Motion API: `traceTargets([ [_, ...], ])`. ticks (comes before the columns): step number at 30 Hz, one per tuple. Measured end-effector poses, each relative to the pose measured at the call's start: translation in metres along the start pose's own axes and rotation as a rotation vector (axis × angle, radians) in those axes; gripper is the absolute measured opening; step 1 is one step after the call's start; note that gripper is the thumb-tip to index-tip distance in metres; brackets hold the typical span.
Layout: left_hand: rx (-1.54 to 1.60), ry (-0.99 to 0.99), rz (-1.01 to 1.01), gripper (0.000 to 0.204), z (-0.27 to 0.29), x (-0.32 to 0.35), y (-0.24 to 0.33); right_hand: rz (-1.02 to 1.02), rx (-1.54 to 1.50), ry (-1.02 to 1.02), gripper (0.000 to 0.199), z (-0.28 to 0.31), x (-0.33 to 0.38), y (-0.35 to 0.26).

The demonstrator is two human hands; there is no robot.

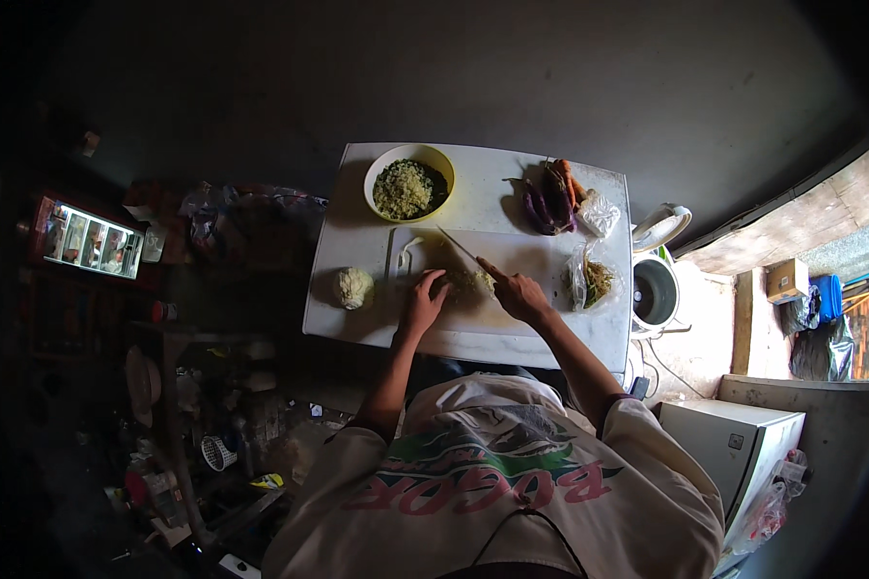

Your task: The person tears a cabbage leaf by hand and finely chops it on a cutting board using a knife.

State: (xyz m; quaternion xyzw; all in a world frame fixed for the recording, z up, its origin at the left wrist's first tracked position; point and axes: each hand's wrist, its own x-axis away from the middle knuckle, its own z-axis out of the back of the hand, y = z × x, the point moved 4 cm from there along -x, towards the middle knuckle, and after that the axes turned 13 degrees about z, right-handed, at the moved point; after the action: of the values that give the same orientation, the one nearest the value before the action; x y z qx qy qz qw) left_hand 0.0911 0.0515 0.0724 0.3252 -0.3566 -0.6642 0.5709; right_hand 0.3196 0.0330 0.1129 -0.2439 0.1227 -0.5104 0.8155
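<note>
Two bare hands: left hand (425,301) and right hand (518,294), reaching from the near side over a white tabletop (492,183).
Right-hand fingers: closed around the handle of a knife (462,246), its blade pointing far and to the left.
Left-hand fingers: bent, just left of some chopped pieces (468,281); whether they pinch anything, I cannot tell.
Where the cut pieces lie: small, pale and loosely scattered on a cutting board (531,253), between the hands.
Knife feel: probably light and stiff, with a keen edge; the handle, at the near right end, seems the safe place to take hold.
Cut-piece feel: likely light, damp and a little slippery, easy to scatter; best gathered from the sides with cupped fingers.
Pale vegetable head (354,288): on the left, beside the board; likely firm and the heavier thing to lift, its surface easily bruised, so a broad hold around both sides should suit.
Yellow bowl (425,152): far left, holding finely chopped pale and green vegetables.
Far right: purple eggplants (541,212), probably smooth and slippery, beside orange carrots (567,179).
Right side: a clear plastic bag (579,277) of thin greenish vegetables, likely soft and light.
</note>
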Motion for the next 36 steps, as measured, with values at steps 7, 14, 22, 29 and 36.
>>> traceTargets([
  [7,-0.045,0.103,0.082,0.033,0.01,-0.028,-0.022,0.049,-0.052,-0.049,0.063,0.007,0.038,-0.003],
  [14,-0.222,0.06,-0.224,0.025,0.0,-0.032,-0.001,0.084,-0.244,0.043,0.064,-0.001,0.066,0.01],
  [22,0.098,-0.194,-0.058,0.024,-0.005,-0.006,0.019,-0.009,-0.305,0.112,0.066,-0.024,0.078,0.005],
  [29,-0.179,0.02,-0.136,0.029,-0.002,0.012,0.005,-0.017,-0.4,0.115,0.067,-0.027,0.09,-0.017],
  [36,-0.092,0.011,-0.02,0.019,-0.023,0.007,0.004,-0.05,-0.347,0.125,0.065,-0.031,0.094,-0.016],
])
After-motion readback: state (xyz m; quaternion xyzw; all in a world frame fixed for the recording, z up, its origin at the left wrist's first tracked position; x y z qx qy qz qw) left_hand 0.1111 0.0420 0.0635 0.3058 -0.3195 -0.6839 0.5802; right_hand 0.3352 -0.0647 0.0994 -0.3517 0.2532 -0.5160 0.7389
